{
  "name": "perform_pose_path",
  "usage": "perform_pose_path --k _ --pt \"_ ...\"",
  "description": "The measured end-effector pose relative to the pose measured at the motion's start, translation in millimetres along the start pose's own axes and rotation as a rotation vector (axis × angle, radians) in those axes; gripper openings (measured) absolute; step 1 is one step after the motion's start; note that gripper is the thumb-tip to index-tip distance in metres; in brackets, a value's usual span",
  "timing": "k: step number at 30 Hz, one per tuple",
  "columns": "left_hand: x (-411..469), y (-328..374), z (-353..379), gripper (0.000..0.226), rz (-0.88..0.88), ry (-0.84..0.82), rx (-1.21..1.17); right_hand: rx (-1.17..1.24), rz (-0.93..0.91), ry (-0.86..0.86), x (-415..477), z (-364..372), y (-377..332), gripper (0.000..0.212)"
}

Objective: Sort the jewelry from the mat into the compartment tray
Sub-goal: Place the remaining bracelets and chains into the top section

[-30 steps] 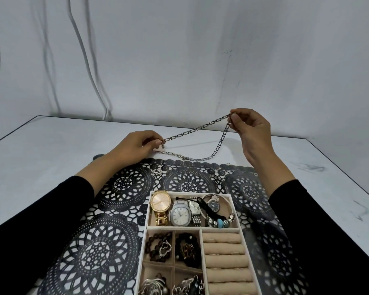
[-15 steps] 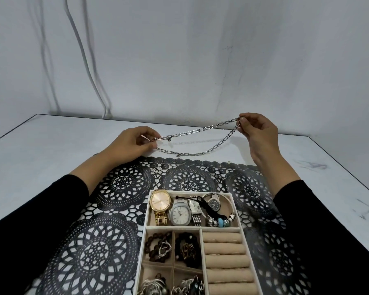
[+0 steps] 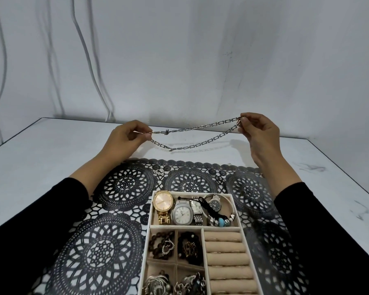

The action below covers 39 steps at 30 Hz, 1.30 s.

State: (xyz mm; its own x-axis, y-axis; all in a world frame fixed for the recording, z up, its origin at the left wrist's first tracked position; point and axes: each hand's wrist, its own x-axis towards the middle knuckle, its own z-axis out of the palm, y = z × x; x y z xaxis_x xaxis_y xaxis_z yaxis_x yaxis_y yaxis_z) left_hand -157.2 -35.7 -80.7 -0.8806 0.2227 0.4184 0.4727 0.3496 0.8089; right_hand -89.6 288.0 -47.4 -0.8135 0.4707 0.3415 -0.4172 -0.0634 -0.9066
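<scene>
- Chain necklace [image 3: 192, 128] of silver links hangs in the air over the far part of the tabletop [image 3: 41, 150], past the far edge of the black lace mat [image 3: 124, 186]. One strand runs almost straight between the hands and the other sags below it (I cannot tell if its lowest point touches the tabletop).
- Left hand [image 3: 126, 138] is lifted a little above the tabletop. Its fingers [image 3: 146, 136] pinch one end of the chain between thumb and forefinger, and the others are curled in.
- Right hand [image 3: 259, 133] is somewhat higher. Its fingers [image 3: 244, 122] pinch the other end, where the chain folds back.
- Both forearms, in black sleeves, pass over the mat, one on each side of the compartment tray [image 3: 150, 209], apart from it.
- Tray lies on the near part of the mat, with watches in its far compartment.
- A small silver piece [image 3: 159, 171] lies on the mat near its far edge.
- Tabletop extends well beyond the mat to the left, to the right and up to the wall behind the hands.
</scene>
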Motion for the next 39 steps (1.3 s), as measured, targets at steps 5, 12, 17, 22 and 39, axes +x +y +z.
perform_pose_path --k 5,12,17,22,39 --pt "-7 13 -7 0.013 -0.021 0.063 -0.134 0.033 -0.003 -0.012 -9 6 -14 0.014" --pt "-24 42 -17 0.017 0.010 0.143 -0.223 0.055 -0.042 -0.054 -30 10 -43 0.014" --pt "-40 63 -21 0.017 0.026 0.161 -0.253 0.049 -0.077 -0.075 -51 15 -65 0.014" --pt "-58 81 -24 0.014 0.048 0.174 -0.279 0.077 -0.087 -0.093 -73 19 -81 0.015" --pt "-107 143 -21 0.012 0.103 0.157 -0.360 0.174 -0.091 -0.154 -131 23 -119 0.015"
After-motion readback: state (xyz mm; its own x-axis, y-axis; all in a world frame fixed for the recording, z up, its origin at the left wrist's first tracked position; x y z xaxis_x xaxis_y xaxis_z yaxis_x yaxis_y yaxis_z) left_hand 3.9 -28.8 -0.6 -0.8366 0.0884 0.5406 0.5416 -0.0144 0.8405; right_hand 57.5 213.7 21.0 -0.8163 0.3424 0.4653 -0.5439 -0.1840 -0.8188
